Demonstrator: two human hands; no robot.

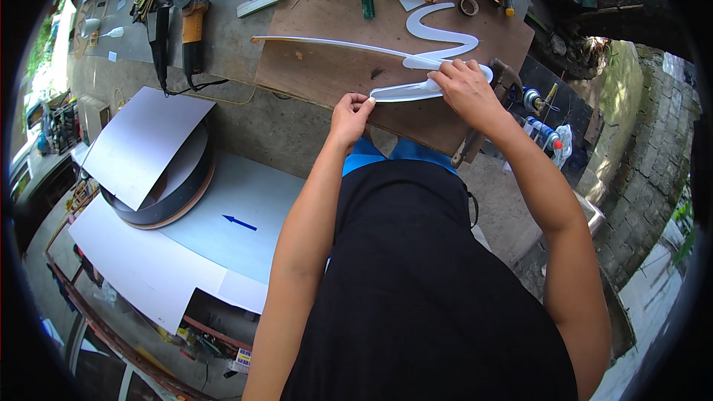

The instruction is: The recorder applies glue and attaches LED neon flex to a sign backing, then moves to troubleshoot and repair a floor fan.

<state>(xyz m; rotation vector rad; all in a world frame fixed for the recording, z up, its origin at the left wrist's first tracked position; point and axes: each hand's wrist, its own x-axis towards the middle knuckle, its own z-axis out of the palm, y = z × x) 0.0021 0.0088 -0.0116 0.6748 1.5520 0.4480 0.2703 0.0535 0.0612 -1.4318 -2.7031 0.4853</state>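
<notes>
A person steadies a narrow white piece (408, 93) and white strip (319, 43) just above the near edge of a brown board (312, 0). The left hand (350, 120) pinches the piece's tip; the right hand (466, 90) grasps its other end. The rim appears partly formed, while the strip's long tail toward 10 o'clock looks unfitted. A curved white shape (458, 39) lies at 1 o'clock, its link unclear. A rusty metal part (508, 78) crowds 3 o'clock; room seems greater toward 11, around a green lighter (368, 1).
</notes>
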